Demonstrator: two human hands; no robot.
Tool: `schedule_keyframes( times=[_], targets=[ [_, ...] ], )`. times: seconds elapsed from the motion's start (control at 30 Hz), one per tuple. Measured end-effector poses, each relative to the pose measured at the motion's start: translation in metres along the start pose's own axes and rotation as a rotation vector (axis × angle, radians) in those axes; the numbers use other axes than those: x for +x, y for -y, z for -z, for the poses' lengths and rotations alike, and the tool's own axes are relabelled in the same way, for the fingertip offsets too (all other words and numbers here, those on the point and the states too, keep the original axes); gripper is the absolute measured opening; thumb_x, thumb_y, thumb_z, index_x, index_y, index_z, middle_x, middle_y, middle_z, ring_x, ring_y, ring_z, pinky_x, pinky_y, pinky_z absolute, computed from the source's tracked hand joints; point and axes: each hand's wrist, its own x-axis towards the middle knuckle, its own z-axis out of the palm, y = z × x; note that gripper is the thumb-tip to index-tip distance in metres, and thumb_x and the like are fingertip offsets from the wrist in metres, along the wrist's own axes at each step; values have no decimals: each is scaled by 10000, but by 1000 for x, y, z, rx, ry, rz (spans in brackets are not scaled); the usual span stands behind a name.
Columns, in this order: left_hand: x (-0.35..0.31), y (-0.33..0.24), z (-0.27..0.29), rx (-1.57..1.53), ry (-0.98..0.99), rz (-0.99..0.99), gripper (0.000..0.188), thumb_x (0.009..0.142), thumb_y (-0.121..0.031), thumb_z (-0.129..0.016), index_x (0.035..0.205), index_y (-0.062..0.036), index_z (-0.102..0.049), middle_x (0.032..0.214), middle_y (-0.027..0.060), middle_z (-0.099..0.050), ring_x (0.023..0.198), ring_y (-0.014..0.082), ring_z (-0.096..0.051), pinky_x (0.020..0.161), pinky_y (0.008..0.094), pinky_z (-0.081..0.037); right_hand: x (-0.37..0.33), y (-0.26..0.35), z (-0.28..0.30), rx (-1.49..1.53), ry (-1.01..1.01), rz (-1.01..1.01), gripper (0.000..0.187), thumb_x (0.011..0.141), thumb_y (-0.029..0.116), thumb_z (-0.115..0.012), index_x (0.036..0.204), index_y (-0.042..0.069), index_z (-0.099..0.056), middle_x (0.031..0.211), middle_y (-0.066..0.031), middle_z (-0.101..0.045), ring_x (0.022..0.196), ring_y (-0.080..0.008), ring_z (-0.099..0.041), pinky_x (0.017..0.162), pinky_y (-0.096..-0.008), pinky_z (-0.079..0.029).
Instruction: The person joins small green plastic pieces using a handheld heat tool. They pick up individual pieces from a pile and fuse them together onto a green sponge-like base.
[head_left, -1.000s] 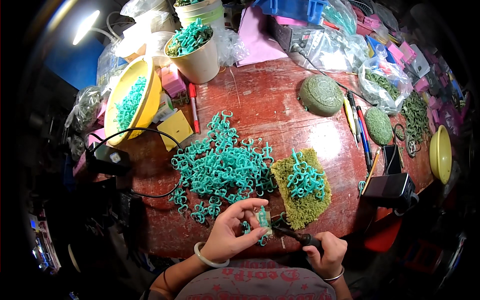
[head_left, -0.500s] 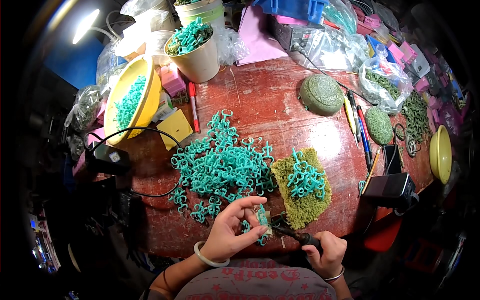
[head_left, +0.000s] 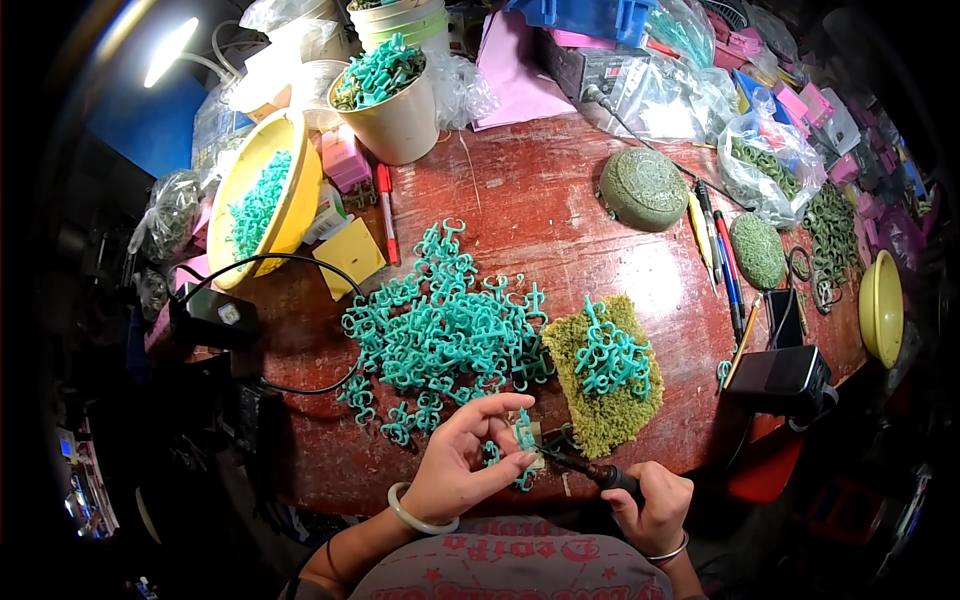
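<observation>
My left hand, with a pale bangle at its wrist, holds a small teal curled piece upright between thumb and fingers. In my right hand is a thin-shafted tool with a dark handle. Its tip reaches left to the teal piece; whether they touch is too small to tell. A small pale block lies beneath the piece, partly hidden by my fingers. Beyond my left hand spreads a heap of similar teal hooked pieces. More teal pieces lie on a mossy green pad beyond my right hand.
At the left, a tilted yellow bowl holds small teal pieces. A white bucket of teal pieces stands behind. Rightward are a round green block, several pens, a black device and plastic bags. A black cable crosses the left side.
</observation>
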Motion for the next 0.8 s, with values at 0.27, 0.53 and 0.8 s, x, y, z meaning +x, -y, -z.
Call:
schedule_keyframes(
  times=[0.27,0.53,0.8],
  targets=[
    [-1,-1,0,9,-3,4,579,825,47,-727,1356,22,-498,828,-1,-570,785,52,-535,702,190,-439,-1,-1,-1,29,-30,5,440,828,424,-763,774,22,-592,634,-99,-546,503,-281,-564,457,-354,-415],
    [0,-5,-1,-51,-19,42,577,836,6,-731,1362,14,-494,817,-6,-565,743,50,-518,658,180,-426,-4,-8,15,-103,-130,-67,417,842,398,-757,773,25,-584,626,-101,-511,495,-293,-531,459,-366,-399],
    [-1,-8,-4,-135,-32,75,595,835,11,-725,1377,-17,-480,855,11,-529,722,42,-502,550,172,-410,-2,-3,13,-65,-124,-53,420,838,396,-761,774,22,-581,630,-104,-519,498,-296,-538,457,-366,-405]
  ],
)
